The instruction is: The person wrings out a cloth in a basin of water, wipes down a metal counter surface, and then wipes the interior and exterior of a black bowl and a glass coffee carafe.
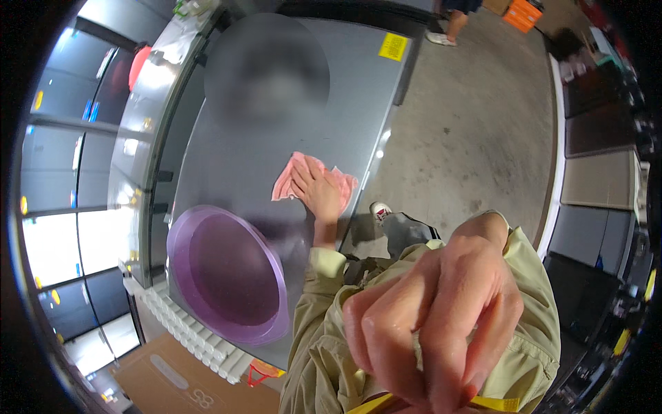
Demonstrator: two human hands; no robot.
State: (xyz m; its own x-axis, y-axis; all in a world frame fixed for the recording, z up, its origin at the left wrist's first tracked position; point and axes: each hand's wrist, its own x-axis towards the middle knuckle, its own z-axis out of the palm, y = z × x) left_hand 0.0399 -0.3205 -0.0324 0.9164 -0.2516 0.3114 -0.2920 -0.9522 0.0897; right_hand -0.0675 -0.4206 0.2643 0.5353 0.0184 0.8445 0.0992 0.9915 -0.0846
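My left hand (316,190) lies with its fingers spread and pressed on a pink cloth (348,181), which is against a smooth dark grey panel (232,160). A purple plastic basin (282,290) sits on the panel at the lower left, near my left sleeve; its inside looks dark. My right hand (434,321) is raised very close to the camera, fingers curled downward. Its fingertips are near a yellow strip (496,403) at the bottom edge; whether they grip anything is not clear. A yellow label (393,46) is stuck at the panel's upper right corner.
A glossy rail-like frame (170,103) runs along the panel's left side, beside stacked white tubes (191,331) and a brown cardboard box (191,383). Concrete floor (465,124) lies to the right. Another person's leg (454,28) shows at the top, near an orange box (523,15).
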